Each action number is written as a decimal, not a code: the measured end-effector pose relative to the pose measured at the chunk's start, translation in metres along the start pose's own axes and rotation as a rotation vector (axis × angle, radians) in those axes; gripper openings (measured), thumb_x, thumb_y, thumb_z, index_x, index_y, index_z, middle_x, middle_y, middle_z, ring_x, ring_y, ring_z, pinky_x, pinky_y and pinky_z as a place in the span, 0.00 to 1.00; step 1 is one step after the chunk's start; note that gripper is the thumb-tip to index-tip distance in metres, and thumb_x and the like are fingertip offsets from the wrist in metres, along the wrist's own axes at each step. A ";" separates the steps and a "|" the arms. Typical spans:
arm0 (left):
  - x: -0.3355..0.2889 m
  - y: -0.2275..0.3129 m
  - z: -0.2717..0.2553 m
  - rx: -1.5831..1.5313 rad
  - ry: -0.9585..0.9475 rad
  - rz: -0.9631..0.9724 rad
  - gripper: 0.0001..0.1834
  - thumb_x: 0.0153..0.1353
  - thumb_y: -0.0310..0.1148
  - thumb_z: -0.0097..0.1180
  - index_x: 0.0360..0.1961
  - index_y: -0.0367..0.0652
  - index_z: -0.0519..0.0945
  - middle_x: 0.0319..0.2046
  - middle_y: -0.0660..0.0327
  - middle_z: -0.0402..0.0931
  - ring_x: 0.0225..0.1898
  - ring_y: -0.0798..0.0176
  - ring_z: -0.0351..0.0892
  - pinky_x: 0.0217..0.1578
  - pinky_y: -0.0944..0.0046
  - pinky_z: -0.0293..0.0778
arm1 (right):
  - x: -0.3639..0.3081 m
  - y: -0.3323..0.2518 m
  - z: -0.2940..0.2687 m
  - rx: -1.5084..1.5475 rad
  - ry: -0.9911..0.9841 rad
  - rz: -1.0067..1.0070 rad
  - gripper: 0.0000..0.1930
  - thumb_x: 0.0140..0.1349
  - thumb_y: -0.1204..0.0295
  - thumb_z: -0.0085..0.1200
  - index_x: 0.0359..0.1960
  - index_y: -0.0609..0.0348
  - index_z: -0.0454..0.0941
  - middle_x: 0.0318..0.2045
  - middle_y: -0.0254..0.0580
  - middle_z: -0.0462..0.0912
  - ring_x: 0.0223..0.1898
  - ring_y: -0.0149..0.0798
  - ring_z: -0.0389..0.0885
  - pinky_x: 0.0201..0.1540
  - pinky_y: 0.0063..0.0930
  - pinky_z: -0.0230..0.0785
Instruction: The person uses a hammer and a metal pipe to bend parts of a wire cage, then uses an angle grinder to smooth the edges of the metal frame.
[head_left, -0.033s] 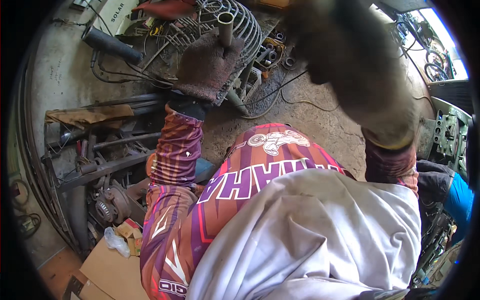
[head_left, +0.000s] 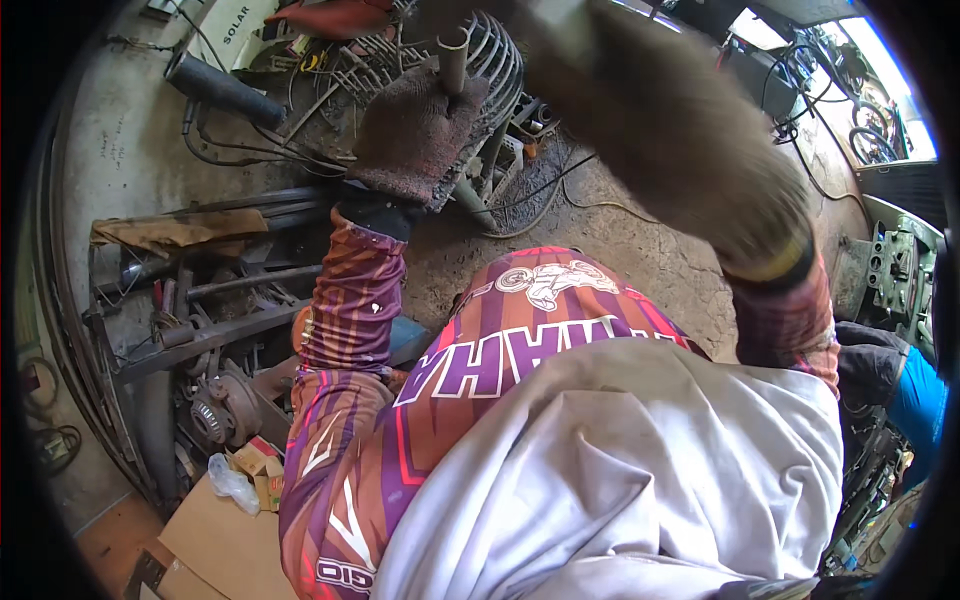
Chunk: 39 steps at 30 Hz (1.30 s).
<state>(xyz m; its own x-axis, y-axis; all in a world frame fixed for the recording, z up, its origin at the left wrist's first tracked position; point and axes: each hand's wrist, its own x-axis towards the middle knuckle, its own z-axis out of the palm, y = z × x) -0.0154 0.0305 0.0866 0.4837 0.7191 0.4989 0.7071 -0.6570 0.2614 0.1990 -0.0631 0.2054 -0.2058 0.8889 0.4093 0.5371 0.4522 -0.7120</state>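
Note:
My left hand (head_left: 415,130), in a dirty reddish-brown work glove, is closed around a short metal pipe (head_left: 453,62). The pipe's hollow end sticks up from the fist, and its lower part is hidden by the glove. My right hand (head_left: 665,130), in a grimy brown glove with a yellow cuff band, is raised to the right of the pipe and smeared by motion. It looks closed, and a dark blurred object (head_left: 465,14) reaches from it over the pipe's top. What that object is, I cannot make out. Behind the pipe sits a round metal wire coil (head_left: 500,60).
A black cylinder (head_left: 222,90) with cables lies at the upper left. Metal bars (head_left: 255,280) and machine parts (head_left: 225,408) are stacked on the left above a cardboard sheet (head_left: 225,545). A cable (head_left: 610,204) crosses the floor. A person in blue (head_left: 918,400) is at the right edge.
My right hand has swung leftward and upward, bringing the dark blurred object over the pipe's top. My left hand and the pipe have stayed in place.

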 end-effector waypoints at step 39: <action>-0.001 -0.002 0.000 -0.067 0.080 -0.006 0.12 0.64 0.39 0.61 0.33 0.40 0.80 0.22 0.52 0.78 0.28 0.43 0.81 0.31 0.52 0.77 | 0.028 -0.001 -0.006 -0.325 -0.135 -0.393 0.20 0.70 0.69 0.53 0.61 0.63 0.71 0.38 0.48 0.81 0.36 0.44 0.83 0.45 0.37 0.77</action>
<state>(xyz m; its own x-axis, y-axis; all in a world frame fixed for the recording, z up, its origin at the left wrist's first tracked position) -0.0171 0.0314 0.0853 0.4346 0.7047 0.5608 0.6729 -0.6680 0.3179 0.1975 -0.0396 0.2209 -0.5349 0.6677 0.5178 0.6194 0.7267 -0.2972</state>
